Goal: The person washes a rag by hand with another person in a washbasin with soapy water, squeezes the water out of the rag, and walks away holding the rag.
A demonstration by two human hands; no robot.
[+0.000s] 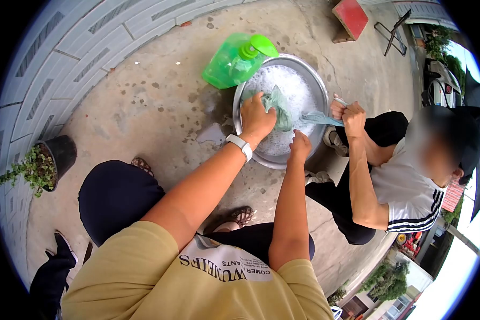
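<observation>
A metal basin [323,96] on the ground holds foamy, soapy water [298,80]. My left hand [257,118], with a white watch on the wrist, grips a wet, bunched pale green cloth [282,114] over the foam. Close to the lower end of this cloth, my right hand [300,146] has its fingers pinched together, seemingly at the cloth's edge; the exact contact is hard to see. Opposite the basin, another person's hands [352,118] hold a light blue cloth [321,118] whose end hangs over the basin.
A green pump bottle [232,61] stands against the basin's far left rim. The other person [400,176] squats at the right. A potted plant [56,160] is by the wall at left. Farther back are a red-topped stool [351,18] and a folding stand [393,33].
</observation>
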